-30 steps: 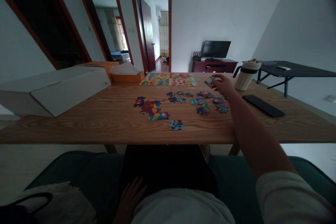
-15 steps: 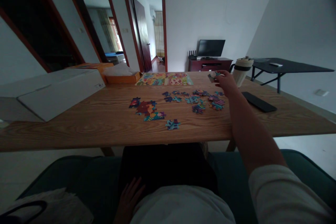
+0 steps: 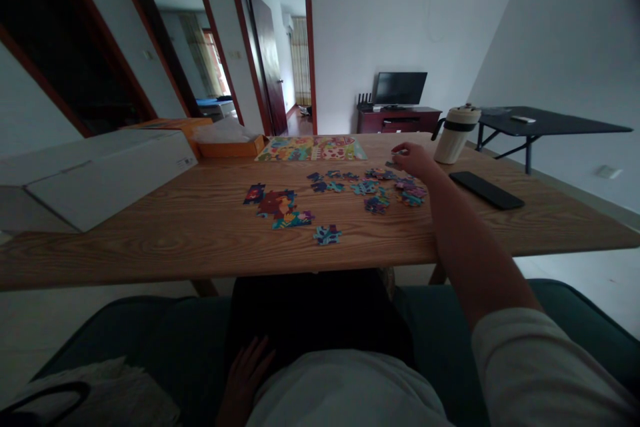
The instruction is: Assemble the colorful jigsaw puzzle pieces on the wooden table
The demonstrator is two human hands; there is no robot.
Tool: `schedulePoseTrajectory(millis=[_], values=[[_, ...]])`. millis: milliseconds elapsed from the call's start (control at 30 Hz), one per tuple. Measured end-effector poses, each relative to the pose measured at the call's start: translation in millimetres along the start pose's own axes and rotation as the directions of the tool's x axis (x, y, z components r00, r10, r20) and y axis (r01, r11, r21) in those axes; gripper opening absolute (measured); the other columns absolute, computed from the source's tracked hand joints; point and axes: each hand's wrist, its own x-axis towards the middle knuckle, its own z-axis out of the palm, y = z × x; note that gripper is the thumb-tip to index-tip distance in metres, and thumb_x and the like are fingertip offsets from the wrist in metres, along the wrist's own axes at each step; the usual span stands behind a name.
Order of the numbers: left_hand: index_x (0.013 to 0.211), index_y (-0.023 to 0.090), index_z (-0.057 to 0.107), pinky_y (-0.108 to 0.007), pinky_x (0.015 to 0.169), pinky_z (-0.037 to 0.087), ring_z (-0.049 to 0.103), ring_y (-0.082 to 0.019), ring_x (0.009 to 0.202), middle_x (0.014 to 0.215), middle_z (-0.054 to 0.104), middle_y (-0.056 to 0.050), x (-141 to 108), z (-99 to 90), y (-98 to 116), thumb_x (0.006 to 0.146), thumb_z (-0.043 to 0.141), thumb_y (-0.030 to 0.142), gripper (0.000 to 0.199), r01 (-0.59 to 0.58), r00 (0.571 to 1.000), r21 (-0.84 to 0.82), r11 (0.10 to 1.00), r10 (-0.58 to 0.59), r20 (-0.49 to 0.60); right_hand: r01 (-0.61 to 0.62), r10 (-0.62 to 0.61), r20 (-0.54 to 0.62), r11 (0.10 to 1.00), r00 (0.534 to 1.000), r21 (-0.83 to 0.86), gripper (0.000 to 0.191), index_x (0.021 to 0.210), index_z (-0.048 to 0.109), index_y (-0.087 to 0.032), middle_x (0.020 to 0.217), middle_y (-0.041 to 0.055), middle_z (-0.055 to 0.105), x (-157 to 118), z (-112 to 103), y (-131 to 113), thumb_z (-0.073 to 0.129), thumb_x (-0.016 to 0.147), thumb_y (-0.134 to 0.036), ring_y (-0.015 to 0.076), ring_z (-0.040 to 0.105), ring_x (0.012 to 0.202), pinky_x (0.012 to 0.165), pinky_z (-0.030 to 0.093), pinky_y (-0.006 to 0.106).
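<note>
My right hand (image 3: pixel 413 161) reaches over the far right part of the wooden table, its fingers pinched on a small puzzle piece (image 3: pixel 392 164) that is mostly covered by them. Just in front of that hand lies a loose cluster of colourful puzzle pieces (image 3: pixel 376 204). Left of the cluster, several joined pieces form a partly assembled puzzle (image 3: pixel 277 205) with a brown figure. A small joined group of teal and purple pieces (image 3: pixel 327 235) sits nearer the table's front edge. My left hand (image 3: pixel 253 363) rests on my lap, fingers stretched out, holding nothing.
A colourful picture sheet (image 3: pixel 313 149) lies at the table's far side. To the left are a white box (image 3: pixel 115 170) and an orange tissue box (image 3: pixel 233 148). A cream tumbler (image 3: pixel 453 140) and a black phone (image 3: pixel 486 190) stand and lie on the right.
My right hand has drawn slightly left and lower, nearer the loose pieces, and the piece in it shows less. The view has shifted a little. My left hand stays on my lap.
</note>
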Motion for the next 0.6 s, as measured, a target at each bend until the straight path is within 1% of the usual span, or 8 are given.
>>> schedulePoseTrajectory(millis=[133,200,233,300,367,400,500,600], values=[[0.147,0.034,0.06,-0.048,0.112,0.046,0.056,-0.027,0.14,0.147,0.064,-0.009,-5,10.9,-6,0.101,0.048,0.023,0.049,-0.052,0.996,-0.006,0.999,0.051,-0.075,0.037,0.0,0.156,0.972,0.988,-0.233,0.03,0.113,0.075,-0.011,0.093,0.014,0.076,-2,0,-2,0.069,0.087,-0.025,0.0233,0.07,0.08,0.077,0.055,0.034],[0.147,0.032,0.06,-0.048,0.114,0.045,0.054,-0.027,0.141,0.148,0.063,-0.01,-7,13.6,-7,0.101,0.048,0.019,0.049,-0.056,0.995,-0.009,0.998,0.055,-0.088,0.094,-0.007,0.292,0.954,0.956,-0.285,0.036,0.117,0.075,-0.014,0.105,0.014,0.077,-5,-2,-4,0.072,0.087,-0.034,0.0246,0.071,0.089,0.082,0.056,0.034],[0.147,0.031,0.059,-0.048,0.115,0.044,0.052,-0.026,0.143,0.15,0.062,-0.01,-7,13.9,-6,0.101,0.048,0.018,0.05,-0.049,0.996,-0.014,0.999,0.048,-0.081,0.134,-0.014,0.387,0.949,0.922,-0.285,0.042,0.12,0.075,-0.016,0.112,0.0135,0.076,-8,-2,-6,0.075,0.085,-0.039,0.0254,0.071,0.093,0.084,0.056,0.035],[0.149,0.032,0.057,-0.049,0.116,0.043,0.049,-0.026,0.145,0.152,0.059,-0.009,-8,13.1,-5,0.102,0.047,0.019,0.05,-0.033,0.997,-0.029,0.999,0.031,-0.064,0.21,-0.021,0.577,0.942,0.816,-0.263,0.056,0.126,0.073,-0.022,0.124,0.0112,0.074,-13,-2,-10,0.082,0.077,-0.048,0.0278,0.071,0.102,0.088,0.057,0.036],[0.151,0.032,0.055,-0.05,0.115,0.043,0.048,-0.027,0.146,0.153,0.059,-0.009,-7,11.8,-3,0.104,0.046,0.022,0.049,-0.025,0.998,-0.042,0.999,0.023,-0.057,0.255,0.003,0.689,0.927,0.725,-0.273,0.069,0.128,0.073,-0.026,0.129,0.009,0.073,-18,0,-15,0.089,0.067,-0.054,0.0312,0.07,0.109,0.09,0.058,0.038],[0.151,0.032,0.054,-0.05,0.115,0.043,0.048,-0.027,0.146,0.153,0.059,-0.009,-7,11.4,-3,0.104,0.045,0.024,0.049,-0.023,0.998,-0.046,0.999,0.02,-0.058,0.266,0.025,0.707,0.917,0.707,-0.297,0.073,0.128,0.073,-0.028,0.13,0.0085,0.072,-20,2,-17,0.091,0.063,-0.056,0.0327,0.069,0.11,0.089,0.058,0.039],[0.153,0.032,0.053,-0.05,0.114,0.043,0.05,-0.028,0.145,0.151,0.06,-0.009,-7,11.7,-3,0.105,0.045,0.025,0.049,-0.024,0.997,-0.042,0.999,0.021,-0.077,0.279,0.064,0.7,0.888,0.711,-0.365,0.073,0.125,0.075,-0.027,0.124,0.0086,0.074,-21,11,-19,0.09,0.061,-0.061,0.0333,0.071,0.105,0.082,0.058,0.038],[0.155,0.034,0.05,-0.05,0.114,0.044,0.051,-0.028,0.144,0.151,0.06,-0.009,-7,12.2,-3,0.105,0.045,0.026,0.051,-0.027,0.996,-0.047,0.999,0.023,-0.085,0.288,0.047,0.658,0.874,0.752,-0.392,0.052,0.109,0.079,-0.024,0.107,0.0077,0.078,-16,22,-12,0.082,0.072,-0.061,0.0287,0.072,0.094,0.075,0.055,0.035]])
